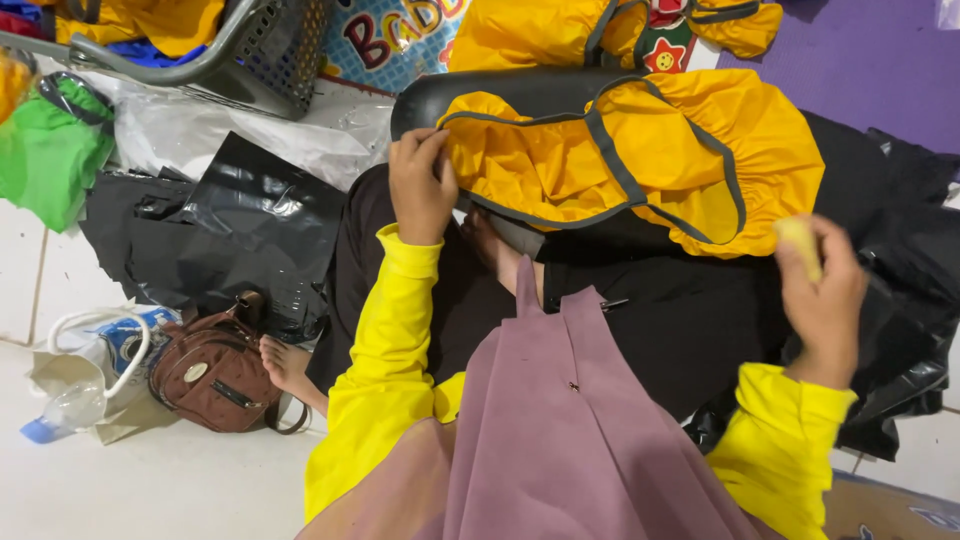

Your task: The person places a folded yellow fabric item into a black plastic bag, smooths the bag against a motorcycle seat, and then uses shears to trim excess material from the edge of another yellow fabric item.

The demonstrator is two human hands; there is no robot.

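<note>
Fingers of our left hand [420, 185] pinch the yellow grey-trimmed fabric cover [630, 160]; our right hand [822, 295] curls around a small yellow piece [800, 245], black plastic sheet [240, 230] left of both on white tiled floor [150, 480].

The white tiled floor [150, 490] carried a brown handbag [213, 373], a pale tote bag [90, 375], crumpled black plastic sheeting [230, 235] and clear plastic [230, 130]; a green bundle [50, 155], perhaps fabric, lay at the left edge.

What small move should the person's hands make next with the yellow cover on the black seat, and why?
Probably the right hand should tug the yellow cover down over the black seat. The left hand already grips the cover's grey-trimmed edge at one end, while the seat's far end shows bare.
</note>
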